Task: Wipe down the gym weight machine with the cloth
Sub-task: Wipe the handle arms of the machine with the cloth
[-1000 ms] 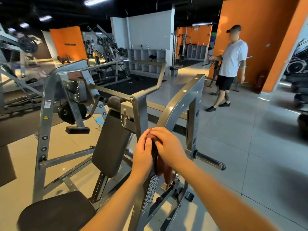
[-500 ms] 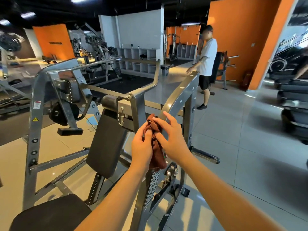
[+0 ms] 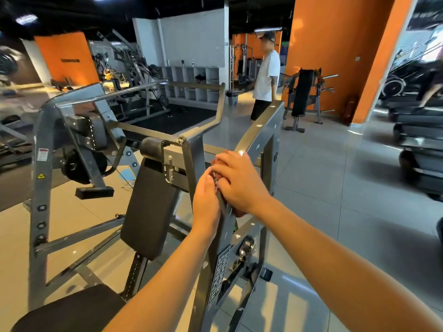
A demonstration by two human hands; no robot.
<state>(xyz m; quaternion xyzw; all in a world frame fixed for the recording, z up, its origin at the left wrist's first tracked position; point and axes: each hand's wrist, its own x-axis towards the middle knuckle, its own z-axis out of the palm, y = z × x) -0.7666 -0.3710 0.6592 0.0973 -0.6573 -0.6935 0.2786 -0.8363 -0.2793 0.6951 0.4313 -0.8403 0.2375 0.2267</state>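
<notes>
The grey steel weight machine (image 3: 261,125) fills the view, with a black back pad (image 3: 148,207) and a black seat (image 3: 72,310). Both my hands sit together on its slanted frame beam. My right hand (image 3: 237,180) lies over the reddish-brown cloth (image 3: 239,213), fingers curled over the beam's top, and hides most of the cloth. My left hand (image 3: 206,202) grips the cloth and the beam from the left side. Only small edges of the cloth show, by my fingertips and under my right wrist.
A person in a white shirt (image 3: 266,75) stands behind the machine's far corner. Another bench machine (image 3: 302,97) is by the orange wall. Treadmills (image 3: 419,140) line the right side. A black weight plate (image 3: 72,164) hangs on the machine's left. Tiled floor lies to the right.
My hands moved up the beam with the cloth, opened around it half a second ago, and now close over it again. The person behind has walked left.
</notes>
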